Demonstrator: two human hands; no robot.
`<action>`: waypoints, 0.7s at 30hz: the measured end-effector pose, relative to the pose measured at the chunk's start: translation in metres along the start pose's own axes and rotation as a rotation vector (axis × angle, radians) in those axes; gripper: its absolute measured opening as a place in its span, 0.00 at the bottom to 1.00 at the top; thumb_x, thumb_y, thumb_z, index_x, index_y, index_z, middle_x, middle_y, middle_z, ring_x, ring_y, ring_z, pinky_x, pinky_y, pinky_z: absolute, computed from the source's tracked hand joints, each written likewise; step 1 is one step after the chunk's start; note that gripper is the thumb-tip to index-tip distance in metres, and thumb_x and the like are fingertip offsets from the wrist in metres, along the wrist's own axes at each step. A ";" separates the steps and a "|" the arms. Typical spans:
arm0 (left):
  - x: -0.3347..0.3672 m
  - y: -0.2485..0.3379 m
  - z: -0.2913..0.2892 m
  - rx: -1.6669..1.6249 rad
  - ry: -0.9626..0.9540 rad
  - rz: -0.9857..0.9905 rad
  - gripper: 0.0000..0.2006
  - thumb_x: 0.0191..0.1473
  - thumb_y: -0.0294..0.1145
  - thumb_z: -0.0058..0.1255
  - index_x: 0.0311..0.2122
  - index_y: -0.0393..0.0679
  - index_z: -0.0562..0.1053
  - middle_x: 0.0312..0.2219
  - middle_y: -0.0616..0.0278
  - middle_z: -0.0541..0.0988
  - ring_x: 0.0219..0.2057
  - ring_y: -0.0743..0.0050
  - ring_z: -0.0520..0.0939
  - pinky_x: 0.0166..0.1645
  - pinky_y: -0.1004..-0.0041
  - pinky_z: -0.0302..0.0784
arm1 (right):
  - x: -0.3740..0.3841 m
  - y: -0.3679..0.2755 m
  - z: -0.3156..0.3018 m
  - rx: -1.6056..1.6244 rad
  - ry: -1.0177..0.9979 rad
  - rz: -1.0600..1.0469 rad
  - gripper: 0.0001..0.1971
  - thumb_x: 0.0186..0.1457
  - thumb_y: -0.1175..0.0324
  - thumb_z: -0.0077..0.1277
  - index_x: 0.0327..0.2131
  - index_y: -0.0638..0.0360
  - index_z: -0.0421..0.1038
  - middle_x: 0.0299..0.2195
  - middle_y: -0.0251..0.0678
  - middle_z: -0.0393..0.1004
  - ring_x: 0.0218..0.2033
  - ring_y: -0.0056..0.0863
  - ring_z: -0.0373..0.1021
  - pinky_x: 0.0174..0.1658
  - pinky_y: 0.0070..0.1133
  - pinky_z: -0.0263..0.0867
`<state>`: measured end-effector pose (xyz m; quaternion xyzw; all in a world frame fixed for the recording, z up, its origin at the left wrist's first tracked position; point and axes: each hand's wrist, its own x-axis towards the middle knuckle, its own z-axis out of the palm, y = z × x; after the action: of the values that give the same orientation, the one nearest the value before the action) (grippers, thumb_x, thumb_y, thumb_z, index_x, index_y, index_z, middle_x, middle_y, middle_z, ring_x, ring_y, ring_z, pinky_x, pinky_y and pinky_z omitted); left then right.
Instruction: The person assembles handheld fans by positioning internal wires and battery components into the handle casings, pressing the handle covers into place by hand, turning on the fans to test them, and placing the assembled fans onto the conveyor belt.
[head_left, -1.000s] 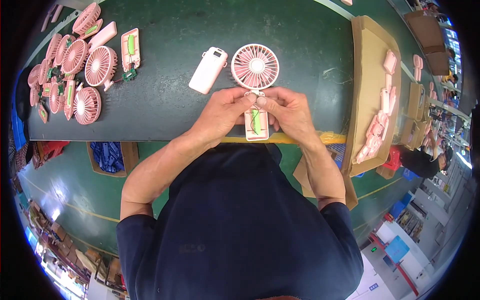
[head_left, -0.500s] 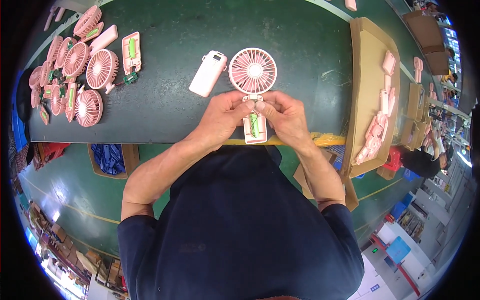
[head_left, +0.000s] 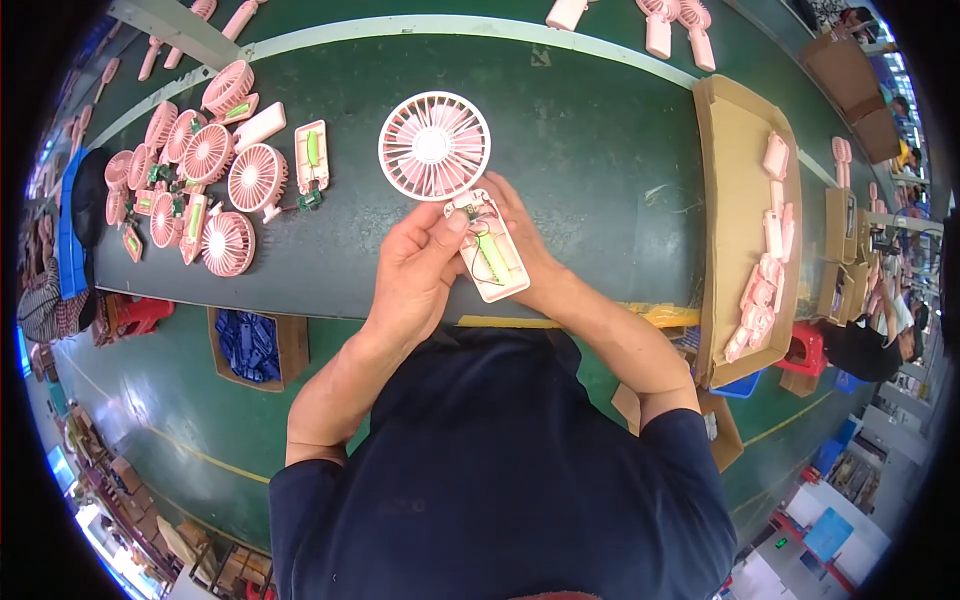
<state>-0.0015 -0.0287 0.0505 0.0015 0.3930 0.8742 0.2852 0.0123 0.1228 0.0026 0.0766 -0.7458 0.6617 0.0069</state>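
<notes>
A pink handheld fan (head_left: pixel 434 146) is raised over the table, its round grille away from me. Its handle (head_left: pixel 497 262) is open, showing a green battery, thin dark wires and a small circuit board near the neck. My left hand (head_left: pixel 420 255) grips the handle's upper end, thumb on top beside the board. My right hand (head_left: pixel 525 235) lies behind the handle, partly covered by it. Its fingers stretch toward the grille's lower edge, but their tips are hidden, so what they hold cannot be made out.
Several pink fans (head_left: pixel 207 152) and loose parts are heaped at the left. Nearby lies an open handle shell (head_left: pixel 311 158) with a green battery. A cardboard tray (head_left: pixel 728 200) holding pink parts stands at the right. Below the table edge is a box of blue pieces (head_left: pixel 247 345).
The fan has tilted and moved left in the view. My right hand has left the handle's front and gone behind it. The pink cover left of the fan is no longer visible. The view has shifted.
</notes>
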 end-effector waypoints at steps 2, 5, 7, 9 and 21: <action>0.002 -0.002 -0.004 -0.031 0.059 -0.059 0.16 0.70 0.33 0.45 0.56 0.33 0.69 0.47 0.51 0.81 0.49 0.64 0.84 0.55 0.66 0.81 | 0.001 -0.004 -0.016 -0.808 -0.048 -0.346 0.19 0.55 0.64 0.55 0.48 0.62 0.71 0.56 0.43 0.70 0.61 0.45 0.64 0.66 0.41 0.57; 0.004 -0.014 -0.013 -0.034 0.100 -0.092 0.16 0.70 0.33 0.43 0.56 0.33 0.69 0.49 0.47 0.81 0.51 0.58 0.83 0.57 0.62 0.80 | -0.018 0.003 -0.051 -0.815 -0.083 -0.376 0.16 0.50 0.69 0.61 0.42 0.62 0.74 0.54 0.43 0.72 0.60 0.45 0.66 0.63 0.43 0.61; 0.008 -0.026 -0.016 -0.070 0.110 -0.136 0.15 0.70 0.33 0.43 0.55 0.33 0.70 0.48 0.47 0.81 0.51 0.58 0.83 0.57 0.62 0.80 | -0.037 -0.003 -0.076 -0.869 -0.071 -0.393 0.14 0.45 0.72 0.65 0.37 0.63 0.75 0.52 0.43 0.73 0.58 0.44 0.68 0.61 0.42 0.64; 0.011 -0.039 -0.019 -0.115 0.128 -0.207 0.14 0.70 0.33 0.43 0.53 0.34 0.71 0.48 0.48 0.81 0.51 0.58 0.83 0.58 0.62 0.79 | -0.053 -0.004 -0.084 -0.884 -0.060 -0.377 0.15 0.45 0.71 0.67 0.37 0.63 0.76 0.52 0.43 0.73 0.58 0.44 0.69 0.60 0.40 0.64; 0.016 -0.066 -0.008 -0.119 0.133 -0.241 0.14 0.70 0.32 0.45 0.54 0.36 0.71 0.49 0.53 0.80 0.51 0.66 0.82 0.59 0.64 0.78 | -0.075 -0.008 -0.078 -1.155 0.400 -0.023 0.25 0.49 0.71 0.66 0.51 0.62 0.73 0.50 0.46 0.72 0.49 0.46 0.70 0.52 0.38 0.66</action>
<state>0.0162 0.0083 -0.0043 -0.1205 0.3559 0.8535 0.3611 0.0800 0.2069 0.0123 -0.0574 -0.9674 0.1521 0.1944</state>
